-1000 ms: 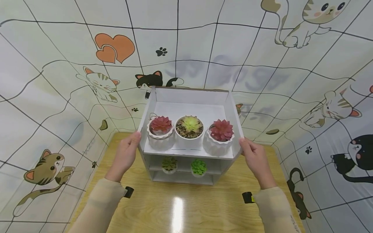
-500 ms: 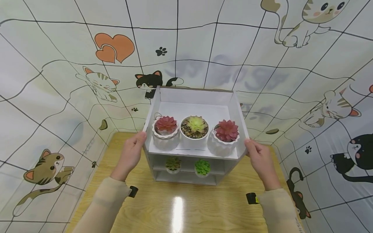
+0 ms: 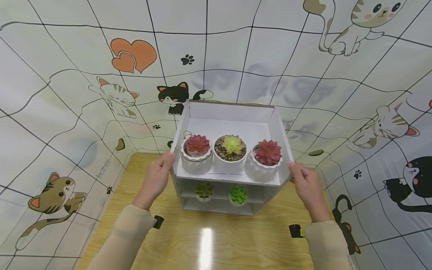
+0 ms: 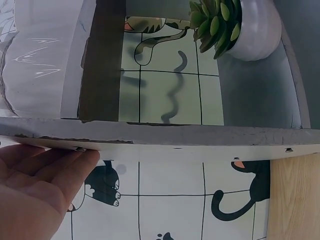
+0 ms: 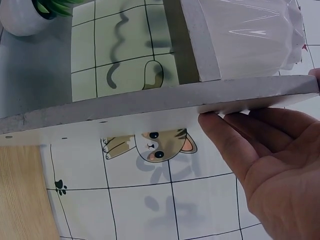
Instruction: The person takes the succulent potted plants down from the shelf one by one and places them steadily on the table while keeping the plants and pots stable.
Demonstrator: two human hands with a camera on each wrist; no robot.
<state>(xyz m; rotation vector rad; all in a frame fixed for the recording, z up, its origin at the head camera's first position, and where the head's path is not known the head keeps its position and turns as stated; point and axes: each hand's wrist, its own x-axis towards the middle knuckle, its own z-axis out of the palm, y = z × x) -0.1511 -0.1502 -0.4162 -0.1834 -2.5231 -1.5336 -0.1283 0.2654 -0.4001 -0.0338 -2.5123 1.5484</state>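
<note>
A small white shelf (image 3: 229,125) stands on the wooden table between both hands. My left hand (image 3: 154,179) grips its left side panel, thumb at the upper front edge and fingers (image 4: 75,172) along the outer face. On the opposite panel my right hand (image 3: 308,187) does the same, its fingers (image 5: 225,137) against the outside. The top level bears a red succulent (image 3: 197,145) at left, a yellow-green succulent (image 3: 232,145) in the middle and another red succulent (image 3: 267,153) at right, all in white pots. Below sit a dark green succulent (image 3: 204,189) and a bright green succulent (image 3: 238,194).
The wooden table (image 3: 182,240) extends in front of the shelf with a bright light reflection on it. White cloth walls (image 3: 216,48) printed with cats and grid lines enclose the back and both sides.
Both hands and the white shelf have shifted to the right together, a little at a time. The potted succulents moved along with it and kept their places.
</note>
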